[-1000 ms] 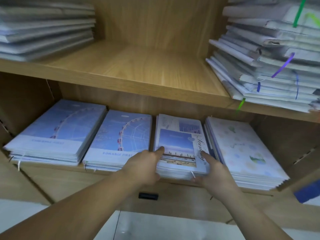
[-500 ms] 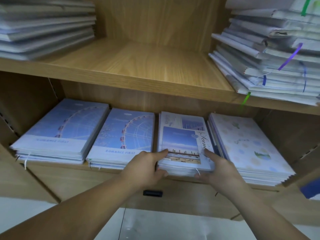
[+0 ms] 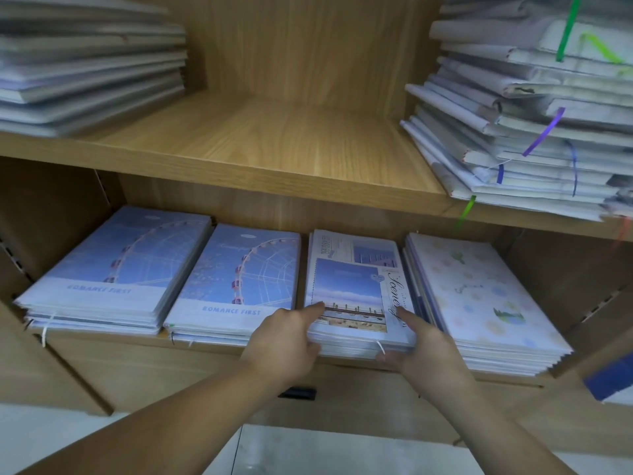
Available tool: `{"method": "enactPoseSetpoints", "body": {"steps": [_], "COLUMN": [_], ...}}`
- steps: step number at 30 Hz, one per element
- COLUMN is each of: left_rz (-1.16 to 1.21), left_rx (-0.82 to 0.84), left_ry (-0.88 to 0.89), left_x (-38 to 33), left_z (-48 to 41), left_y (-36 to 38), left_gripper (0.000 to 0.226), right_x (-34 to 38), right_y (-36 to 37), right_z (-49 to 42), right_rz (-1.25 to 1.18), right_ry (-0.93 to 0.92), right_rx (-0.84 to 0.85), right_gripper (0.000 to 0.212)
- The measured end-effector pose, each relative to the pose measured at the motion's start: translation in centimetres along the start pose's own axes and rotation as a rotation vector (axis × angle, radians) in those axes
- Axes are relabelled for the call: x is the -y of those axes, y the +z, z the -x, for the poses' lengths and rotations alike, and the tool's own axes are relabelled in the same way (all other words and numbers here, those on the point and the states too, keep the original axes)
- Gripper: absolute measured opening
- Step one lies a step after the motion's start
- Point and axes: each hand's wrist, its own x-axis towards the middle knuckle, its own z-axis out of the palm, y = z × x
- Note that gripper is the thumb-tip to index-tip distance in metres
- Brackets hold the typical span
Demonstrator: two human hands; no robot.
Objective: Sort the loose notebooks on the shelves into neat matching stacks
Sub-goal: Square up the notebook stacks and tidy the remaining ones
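Scenery-cover stack (image 3: 356, 289): glossy blue/white rect. covers, layered paper edges. L hand (image 3: 284, 337) + R hand (image 3: 424, 344) clamp near corners, thumbs atop.

Stationery shop or stockroom, judged by the goods. Wooden shelving (image 3: 308, 46) carries many copies of each design: a left ferris-wheel stack (image 3: 113, 269) and second ferris-wheel stack (image 3: 239, 275), both titled "ROMANCE FIRST", a scenery-cover stack (image 3: 352, 269), a floral-cover stack (image 3: 479, 296), and ribbon-marked piles (image 3: 520, 138) on the upper shelf (image 3: 274, 149); pale floor tiles (image 3: 325, 454) below
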Motion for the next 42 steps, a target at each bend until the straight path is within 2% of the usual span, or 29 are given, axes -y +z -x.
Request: {"method": "enactPoseSetpoints", "body": {"steps": [2, 6, 11, 16, 20, 24, 27, 29, 31, 33, 36, 38, 42], "left_rz": [-0.045, -0.073, -0.277, -0.398, -0.347, -0.265, -0.231, -0.204, -0.176, -0.127, 0.018, 0.08, 0.085], "left_rx": [-0.012, -0.014, 0.024, 0.053, 0.045, -0.002, -0.032, -0.048, -0.061, -0.086, -0.127, -0.152, -0.268], "left_ry": [0.034, 0.051, 0.125, 0.145, 0.12, 0.091, 0.088, 0.085, 0.097, 0.103, 0.056, 0.024, 0.004], "left_x": [-0.2, 0.2, -0.2, -0.3, -0.6, -1.2, -1.6, -1.8, -2.2, -3.1, -4.5, -4.3, -2.4], "left_z": [0.1, 0.0, -0.3, -0.5, -0.1, 0.2, 1.1, 2.5, 4.5, 7.1, 11.4, 13.5, 15.8], "left_y": [-0.3, -0.5, -0.3, -0.4, -0.5, -1.7, -3.1, -4.5, -6.0, -8.0, -11.0, -13.5, -20.7], "left_gripper": [0.061, 0.055, 0.051, 0.048, 0.046, 0.008, 0.023, 0.024, 0.016, 0.021, 0.043, 0.05, 0.045], "right_x": [-0.2, -1.1, -1.9, -1.8, -1.4, -0.6, 0.5, 1.7, 3.4, 5.6, 9.0, 11.6, 18.6], "right_y": [-0.3, -1.1, -1.0, -0.9, -1.3, -2.5, -4.0, -4.9, -5.4, -5.6, -5.7, -6.0, -8.5], "right_z": [0.1, 0.3, 0.0, -0.1, 0.1, 1.0, 2.2, 3.6, 5.4, 7.4, 10.5, 12.2, 13.9], "right_rz": [0.015, 0.009, 0.006, -0.016, -0.002, 0.113, 0.281, 0.363, 0.317, 0.22, 0.146, 0.134, 0.05], "right_ry": [-0.011, -0.04, -0.042, -0.04, -0.024, 0.0, 0.001, -0.027, -0.103, -0.19, -0.308, -0.389, -0.547], "right_rx": [0.027, 0.027, -0.018, -0.028, 0.011, 0.054, 0.053, 0.038, 0.025, 0.036, 0.027, 0.004, 0.013], "right_gripper": [0.086, 0.069, 0.054, 0.051, 0.054, 0.058, 0.042, 0.057, 0.064, 0.061, 0.052, 0.043, 0.029]}}
